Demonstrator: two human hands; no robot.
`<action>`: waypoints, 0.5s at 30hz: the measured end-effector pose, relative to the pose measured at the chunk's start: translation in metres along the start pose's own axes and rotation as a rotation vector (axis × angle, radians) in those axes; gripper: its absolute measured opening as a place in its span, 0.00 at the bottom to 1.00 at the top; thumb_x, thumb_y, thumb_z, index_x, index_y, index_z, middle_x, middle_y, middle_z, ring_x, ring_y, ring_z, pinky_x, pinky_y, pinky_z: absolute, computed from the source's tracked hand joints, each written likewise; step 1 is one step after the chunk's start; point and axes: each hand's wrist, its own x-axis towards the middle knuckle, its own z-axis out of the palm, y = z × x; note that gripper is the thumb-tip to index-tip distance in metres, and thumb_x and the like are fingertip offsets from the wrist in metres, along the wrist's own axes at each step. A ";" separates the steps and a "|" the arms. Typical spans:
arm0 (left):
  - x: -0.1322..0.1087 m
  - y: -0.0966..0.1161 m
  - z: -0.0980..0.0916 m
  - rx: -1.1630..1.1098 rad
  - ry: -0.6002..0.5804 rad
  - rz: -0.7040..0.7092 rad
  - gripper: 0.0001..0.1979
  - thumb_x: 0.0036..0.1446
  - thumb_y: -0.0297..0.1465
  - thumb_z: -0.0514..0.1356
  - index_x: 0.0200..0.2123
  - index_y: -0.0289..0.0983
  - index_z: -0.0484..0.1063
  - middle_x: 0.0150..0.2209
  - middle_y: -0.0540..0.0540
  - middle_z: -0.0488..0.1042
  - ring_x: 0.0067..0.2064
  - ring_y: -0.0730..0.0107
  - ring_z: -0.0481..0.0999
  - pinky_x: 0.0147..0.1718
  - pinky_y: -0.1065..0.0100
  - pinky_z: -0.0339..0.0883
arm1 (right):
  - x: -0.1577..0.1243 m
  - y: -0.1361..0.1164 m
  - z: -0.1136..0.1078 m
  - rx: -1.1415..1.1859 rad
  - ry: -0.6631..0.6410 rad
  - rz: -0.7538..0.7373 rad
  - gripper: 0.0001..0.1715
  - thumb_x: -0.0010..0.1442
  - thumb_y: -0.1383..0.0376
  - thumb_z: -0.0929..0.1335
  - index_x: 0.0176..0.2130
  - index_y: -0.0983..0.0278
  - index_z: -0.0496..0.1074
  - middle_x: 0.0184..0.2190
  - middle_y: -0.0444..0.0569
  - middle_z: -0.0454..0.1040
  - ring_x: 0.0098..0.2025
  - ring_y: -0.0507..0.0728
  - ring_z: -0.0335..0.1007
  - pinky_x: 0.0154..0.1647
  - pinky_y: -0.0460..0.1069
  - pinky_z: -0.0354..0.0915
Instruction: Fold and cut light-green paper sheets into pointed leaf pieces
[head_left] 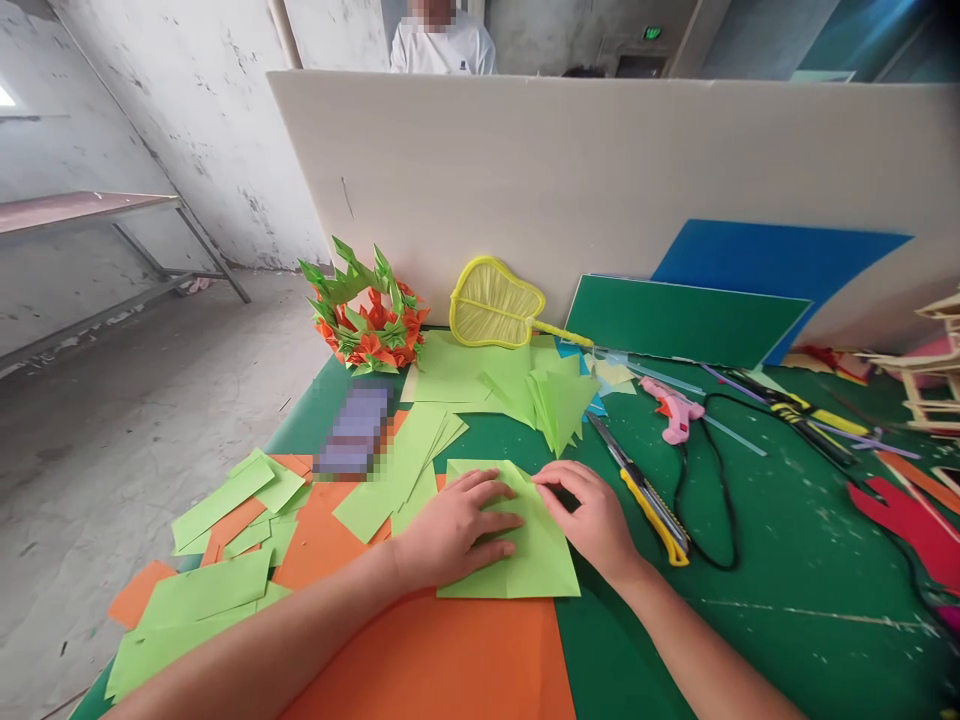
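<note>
Light-green and creased, a paper sheet (544, 555) lies partly over smooth orange paper (450, 655), partly over the scuffed green tabletop (757, 545). The left hand (465, 525) rests flat on it, fingers spread wide; the right hand (592, 512) narrowly pinches its sloping upper right edge, near a slim yellow-handled utility knife (651, 507)

1. One lit green sign (652, 33) glows at the back of the room, above the upper edge of the pale board (480, 170); from where I stand, its marking is too small to read.
2. Over that same upper edge, nearer the board's left corner, I see a white shirt (442, 50) with a little dark mark (463, 68) on it, too tiny to make out.
3. No words or numbers are legible.
</note>
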 end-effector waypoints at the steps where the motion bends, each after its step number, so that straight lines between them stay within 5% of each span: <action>1: 0.000 0.001 0.001 -0.005 0.027 -0.023 0.16 0.63 0.41 0.57 0.48 0.42 0.76 0.53 0.42 0.72 0.61 0.50 0.64 0.60 0.51 0.60 | 0.000 -0.001 0.000 0.005 -0.011 -0.005 0.07 0.63 0.68 0.64 0.36 0.61 0.73 0.36 0.49 0.76 0.39 0.58 0.72 0.41 0.52 0.69; 5: 0.001 0.003 0.003 -0.014 0.095 -0.064 0.12 0.61 0.38 0.59 0.42 0.41 0.78 0.50 0.43 0.73 0.58 0.53 0.68 0.56 0.53 0.65 | -0.001 -0.001 0.002 0.037 -0.014 0.013 0.07 0.63 0.68 0.64 0.36 0.61 0.73 0.36 0.49 0.75 0.36 0.57 0.72 0.37 0.51 0.70; 15: -0.001 0.004 0.003 0.037 0.048 -0.071 0.17 0.59 0.36 0.59 0.51 0.41 0.72 0.57 0.42 0.69 0.60 0.54 0.65 0.61 0.51 0.59 | -0.001 0.006 0.000 0.041 0.067 0.091 0.07 0.63 0.69 0.65 0.39 0.61 0.72 0.35 0.48 0.75 0.32 0.55 0.71 0.34 0.50 0.70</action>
